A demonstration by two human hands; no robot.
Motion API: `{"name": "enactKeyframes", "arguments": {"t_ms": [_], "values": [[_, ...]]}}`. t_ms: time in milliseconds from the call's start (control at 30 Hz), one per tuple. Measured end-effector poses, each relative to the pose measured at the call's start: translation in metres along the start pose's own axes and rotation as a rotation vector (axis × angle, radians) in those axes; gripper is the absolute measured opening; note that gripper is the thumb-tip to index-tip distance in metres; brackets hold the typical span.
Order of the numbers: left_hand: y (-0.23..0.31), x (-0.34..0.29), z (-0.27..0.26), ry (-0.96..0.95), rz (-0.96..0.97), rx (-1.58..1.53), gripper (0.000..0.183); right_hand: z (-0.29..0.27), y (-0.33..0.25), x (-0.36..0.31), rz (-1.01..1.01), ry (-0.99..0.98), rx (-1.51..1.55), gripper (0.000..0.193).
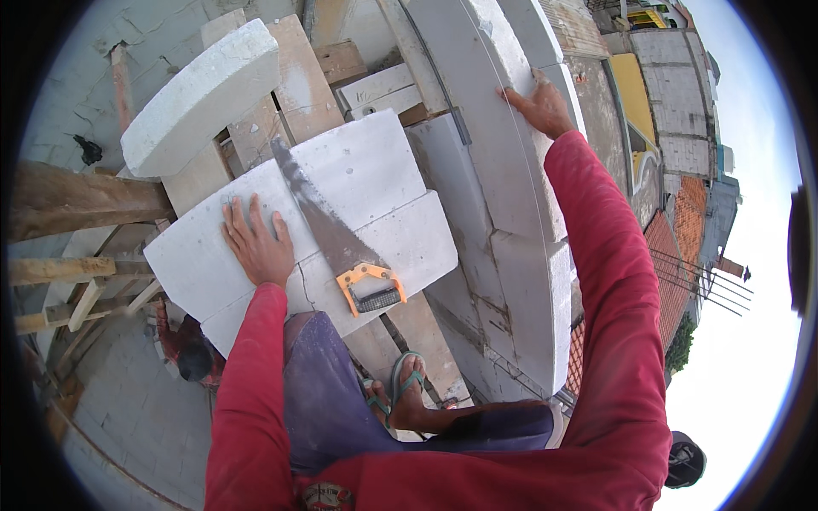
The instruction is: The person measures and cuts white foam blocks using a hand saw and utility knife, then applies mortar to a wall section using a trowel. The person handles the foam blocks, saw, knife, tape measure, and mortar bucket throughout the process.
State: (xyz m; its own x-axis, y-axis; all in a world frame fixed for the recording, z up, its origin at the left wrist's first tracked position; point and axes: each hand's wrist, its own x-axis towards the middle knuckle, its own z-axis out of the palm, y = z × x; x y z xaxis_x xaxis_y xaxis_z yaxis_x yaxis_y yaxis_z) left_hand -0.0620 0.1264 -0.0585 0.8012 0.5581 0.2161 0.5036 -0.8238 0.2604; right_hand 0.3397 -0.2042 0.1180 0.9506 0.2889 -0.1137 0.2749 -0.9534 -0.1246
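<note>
My left hand [259, 242] lies flat with fingers spread on white lightweight blocks [375, 162] laid side by side in front of me. A crack runs through the nearer block, close to my knee. Across the blocks rests a hand saw [328, 213] with an orange and black handle, touched by neither hand. Over to the right, my right hand [545, 106] rests on the top of a white block wall [511, 153], thumb and fingers apart. A thin string [516, 119] runs along this wall, passing by the thumb. Some right fingertips are hidden behind the wall's edge.
Another white block [204, 94] lies on scaffold planks [294, 68] at the far left. A wooden beam [89, 202] juts in from the left. Lower down, a person [194, 362] is below the scaffold. Gaps show between the planks near my sandalled feet. Beyond the wall are rooftops [673, 255].
</note>
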Motion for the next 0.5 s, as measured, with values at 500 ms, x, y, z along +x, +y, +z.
{"name": "enactKeyframes", "arguments": {"t_ms": [500], "values": [[-0.005,-0.002,0.008,0.051,0.028,0.026,0.051,0.012,0.014,0.016,-0.059,-0.038,-0.016,0.11]]}}
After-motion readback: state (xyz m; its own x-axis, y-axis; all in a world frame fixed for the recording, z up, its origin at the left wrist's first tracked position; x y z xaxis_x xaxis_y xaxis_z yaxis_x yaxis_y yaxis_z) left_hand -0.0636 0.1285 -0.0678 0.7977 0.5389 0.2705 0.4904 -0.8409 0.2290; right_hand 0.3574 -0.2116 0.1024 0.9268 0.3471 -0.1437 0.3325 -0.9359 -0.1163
